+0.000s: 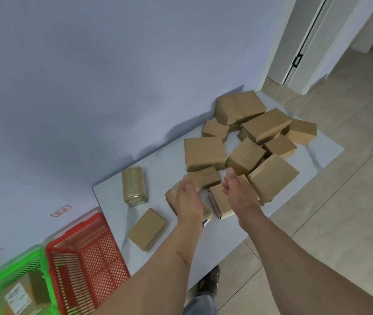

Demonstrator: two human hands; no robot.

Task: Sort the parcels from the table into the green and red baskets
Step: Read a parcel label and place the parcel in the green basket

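Several brown cardboard parcels lie heaped on the pale grey table [158, 164]. My left hand [187, 198] and my right hand [240, 192] reach out side by side, palms facing each other, fingers apart, holding nothing. Between their fingertips lies a small parcel [203, 178]. Another parcel [219, 201] lies partly under my right hand, and one [172, 194] is mostly hidden under my left. A taped parcel [134, 186] and a flat one [147, 228] lie apart at the table's left. The red basket [85, 255] and the green basket [10, 283] stand at the lower left.
The green basket holds a labelled parcel [22, 296]. The blue wall runs along the table's far side. Tiled floor [340, 201] spreads to the right, with a doorway [303, 53] at the upper right. My foot [210, 280] shows below the table's near edge.
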